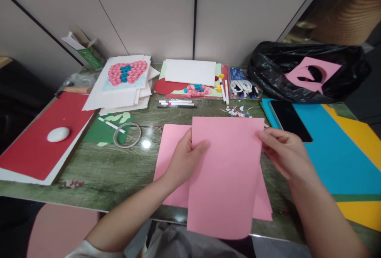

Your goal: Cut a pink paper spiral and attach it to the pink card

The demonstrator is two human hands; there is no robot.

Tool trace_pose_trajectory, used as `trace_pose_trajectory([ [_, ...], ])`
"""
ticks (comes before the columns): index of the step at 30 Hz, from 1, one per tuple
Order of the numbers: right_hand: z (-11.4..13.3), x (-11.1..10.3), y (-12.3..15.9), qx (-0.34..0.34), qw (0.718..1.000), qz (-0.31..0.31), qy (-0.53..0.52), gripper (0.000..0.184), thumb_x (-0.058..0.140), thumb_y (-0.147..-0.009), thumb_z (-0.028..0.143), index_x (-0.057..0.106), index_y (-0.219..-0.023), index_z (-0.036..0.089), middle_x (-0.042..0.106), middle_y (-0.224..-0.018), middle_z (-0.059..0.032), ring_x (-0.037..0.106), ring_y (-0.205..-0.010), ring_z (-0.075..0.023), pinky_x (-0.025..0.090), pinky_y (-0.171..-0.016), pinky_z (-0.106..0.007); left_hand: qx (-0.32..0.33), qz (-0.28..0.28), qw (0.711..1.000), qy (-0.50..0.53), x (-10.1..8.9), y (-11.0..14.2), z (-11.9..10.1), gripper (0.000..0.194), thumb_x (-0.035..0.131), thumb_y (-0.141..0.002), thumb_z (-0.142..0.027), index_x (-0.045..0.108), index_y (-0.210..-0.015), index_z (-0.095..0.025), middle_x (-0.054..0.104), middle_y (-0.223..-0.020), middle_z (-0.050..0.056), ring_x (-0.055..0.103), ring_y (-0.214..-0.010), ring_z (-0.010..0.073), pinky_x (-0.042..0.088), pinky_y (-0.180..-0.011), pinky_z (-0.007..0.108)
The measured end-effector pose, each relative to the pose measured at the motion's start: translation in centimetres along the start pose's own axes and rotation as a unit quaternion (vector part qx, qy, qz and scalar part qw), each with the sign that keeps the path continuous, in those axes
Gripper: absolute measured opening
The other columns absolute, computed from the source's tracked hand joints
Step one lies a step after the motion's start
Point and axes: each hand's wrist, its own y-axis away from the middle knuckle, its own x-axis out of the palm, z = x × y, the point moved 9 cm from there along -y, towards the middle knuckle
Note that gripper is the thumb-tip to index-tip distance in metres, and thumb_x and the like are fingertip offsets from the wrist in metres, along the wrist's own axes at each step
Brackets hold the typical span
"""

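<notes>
A sheet of pink paper (226,178) is held up between my two hands, its lower end bending past the table's front edge. My left hand (186,156) grips the left edge, thumb on the front and fingers behind. At the upper right edge, my right hand (282,147) pinches the sheet between thumb and fingers. Something thin shows by the right fingers, too small to make out. More pink paper (172,143) lies on the table underneath, mostly covered by the held sheet.
Left stand red paper (50,131) with a white oval object (58,134), green paper (92,129) and a tape roll (114,135). Behind are a flower picture (113,91) and markers (175,101). Right are a phone (291,121), blue paper (336,151) and a black bag (268,71).
</notes>
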Motion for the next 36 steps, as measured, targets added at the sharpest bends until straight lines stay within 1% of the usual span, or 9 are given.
trace_pose_trajectory([
  [5,-0.4,-0.3,-0.4,-0.018,0.999,-0.024,0.022,0.015,0.075,-0.067,0.031,0.068,-0.060,0.021,0.055,-0.053,0.0024,0.048,-0.050,-0.0071,0.041,-0.047,-0.019,0.001,-0.002,1.000,0.000,-0.2,-0.3,0.0,0.033,0.054,-0.084,-0.030,0.048,-0.114,-0.018,0.061,-0.120,0.009,0.059,-0.107,0.0252,0.052,-0.077,0.033],
  [9,-0.9,-0.5,-0.5,-0.008,0.999,-0.049,0.014,0.015,0.077,-0.064,0.032,0.068,-0.059,0.021,0.058,-0.056,0.0021,0.050,-0.052,-0.0079,0.043,-0.050,-0.020,-0.003,-0.006,1.000,0.005,-0.2,-0.6,0.1,0.033,0.054,-0.083,-0.027,0.049,-0.114,-0.017,0.062,-0.118,0.010,0.061,-0.103,0.0246,0.052,-0.077,0.034],
  [12,-1.1,0.1,-0.5,0.006,1.000,-0.029,-0.009,0.018,0.077,-0.063,0.036,0.069,-0.061,0.020,0.059,-0.058,0.0011,0.051,-0.053,-0.0087,0.044,-0.049,-0.020,0.003,-0.018,1.000,0.014,-0.5,-0.8,0.2,0.031,0.055,-0.082,-0.027,0.051,-0.112,-0.017,0.063,-0.115,0.009,0.062,-0.099,0.0241,0.052,-0.077,0.035],
  [15,-1.3,0.8,-0.6,0.018,1.000,-0.004,-0.015,0.019,0.076,-0.063,0.036,0.069,-0.060,0.019,0.056,-0.057,0.0018,0.046,-0.050,-0.0069,0.041,-0.046,-0.019,0.013,-0.029,0.999,0.029,-0.9,-1.0,0.4,0.029,0.057,-0.082,-0.027,0.052,-0.109,-0.018,0.063,-0.115,0.009,0.062,-0.100,0.0242,0.052,-0.077,0.034],
  [21,-1.7,0.5,-0.8,0.011,0.999,-0.034,0.004,0.017,0.077,-0.063,0.034,0.069,-0.060,0.019,0.054,-0.054,0.0023,0.044,-0.050,-0.0065,0.037,-0.045,-0.019,0.015,-0.034,0.999,0.034,-1.1,-1.3,0.6,0.026,0.056,-0.081,-0.025,0.054,-0.106,-0.018,0.064,-0.113,0.009,0.061,-0.102,0.0250,0.051,-0.077,0.035],
  [26,-2.2,1.3,-0.7,0.045,0.999,0.004,-0.026,0.017,0.077,-0.063,0.035,0.071,-0.064,0.019,0.058,-0.060,0.0010,0.047,-0.052,-0.0074,0.040,-0.048,-0.020,0.025,-0.046,0.998,0.037,-1.4,-1.5,0.7,0.028,0.057,-0.081,-0.025,0.054,-0.108,-0.018,0.063,-0.115,0.009,0.060,-0.105,0.0259,0.051,-0.079,0.037],
  [29,-2.1,1.5,-0.6,0.038,0.999,0.008,-0.015,0.018,0.077,-0.063,0.033,0.069,-0.059,0.018,0.058,-0.059,0.0015,0.045,-0.050,-0.0064,0.040,-0.048,-0.019,0.027,-0.049,0.997,0.047,-1.6,-1.6,0.8,0.028,0.057,-0.081,-0.025,0.054,-0.108,-0.019,0.063,-0.116,0.009,0.059,-0.106,0.0258,0.051,-0.080,0.037],
  [31,-2.1,1.5,-0.6,0.034,0.999,0.002,-0.017,0.018,0.077,-0.063,0.034,0.069,-0.060,0.018,0.058,-0.058,0.0017,0.045,-0.050,-0.0064,0.040,-0.048,-0.019,0.027,-0.051,0.997,0.048,-1.6,-1.6,0.9,0.027,0.057,-0.081,-0.024,0.054,-0.107,-0.019,0.063,-0.117,0.009,0.059,-0.106,0.0255,0.051,-0.080,0.037],
  [36,-2.3,1.8,-0.6,0.044,0.999,0.014,-0.019,0.021,0.077,-0.061,0.037,0.070,-0.064,0.018,0.060,-0.062,0.0004,0.048,-0.052,-0.0082,0.041,-0.049,-0.021,0.029,-0.064,0.996,0.057,-1.9,-1.6,1.0,0.027,0.058,-0.080,-0.024,0.055,-0.106,-0.019,0.064,-0.113,0.008,0.063,-0.096,0.0226,0.051,-0.080,0.036],
])
